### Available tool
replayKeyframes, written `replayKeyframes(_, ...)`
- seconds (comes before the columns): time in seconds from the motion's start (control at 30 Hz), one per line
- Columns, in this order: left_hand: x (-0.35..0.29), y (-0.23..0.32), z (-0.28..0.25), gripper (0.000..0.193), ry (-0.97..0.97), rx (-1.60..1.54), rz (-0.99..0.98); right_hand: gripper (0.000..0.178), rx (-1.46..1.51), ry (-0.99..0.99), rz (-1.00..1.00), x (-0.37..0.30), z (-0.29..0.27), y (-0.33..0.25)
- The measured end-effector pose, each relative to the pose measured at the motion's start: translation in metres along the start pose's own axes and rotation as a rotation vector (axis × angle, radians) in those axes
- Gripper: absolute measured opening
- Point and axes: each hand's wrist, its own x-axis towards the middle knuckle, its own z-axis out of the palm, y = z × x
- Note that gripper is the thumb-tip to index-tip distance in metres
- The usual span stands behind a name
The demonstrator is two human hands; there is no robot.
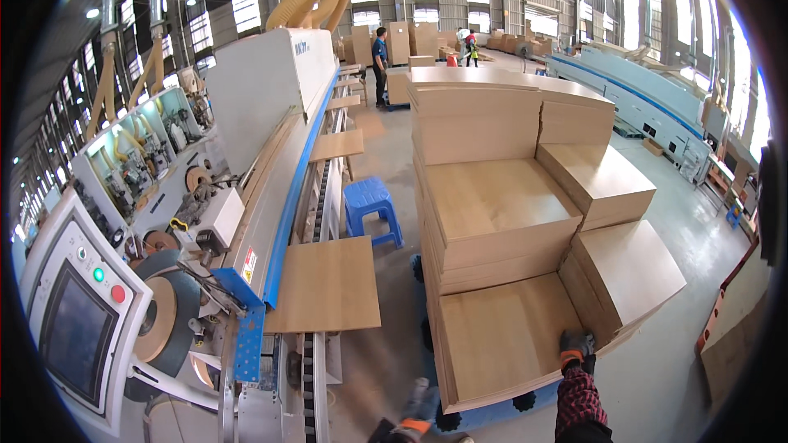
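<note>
My right hand [577, 346], in a dark glove with an orange band, is at the right edge of a wide wood-grain board [501, 336]. Its fingers look bent around that edge, and their tips are hard to make out. This board tops the nearest low stack. My left hand [417, 406], in a grey glove with an orange cuff, hangs low between the stack and the machine. Its fingers stretch forward, slightly blurred, with nothing visible in them. Left of it, another wide board [324, 285] lies partly inside the machine's feed track [309, 390].
Narrower stacked boards [628, 275] stand beside the right hand, with taller stacks [476, 119] behind. A blue stool [371, 207] stands by the track. The white edge-banding machine [267, 74] and its control screen [78, 328] fill the left. Two people [380, 66] are far ahead.
</note>
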Motion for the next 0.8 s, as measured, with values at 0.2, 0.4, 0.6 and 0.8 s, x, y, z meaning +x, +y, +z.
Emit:
replayKeyframes(0.2,0.027,0.011,0.067,0.063,0.191,0.25,0.151,0.053,-0.115,-0.136,-0.253,-0.012,-0.009,0.011)
replayKeyframes(0.4,0.025,0.001,-0.018,0.066,0.15,0.251,-0.244,0.052,0.3,-0.145,-0.008,-0.107,-0.005,0.056)
replayKeyframes(0.6,-0.098,-0.045,-0.133,0.051,0.165,-0.707,-0.04,0.06,0.412,-0.927,-0.107,-0.181,-0.018,0.068)
replayKeyframes(0.8,-0.182,-0.042,-0.223,0.062,0.769,0.269,-0.251,0.061,0.267,-1.043,-0.559,-0.29,-0.039,0.004)
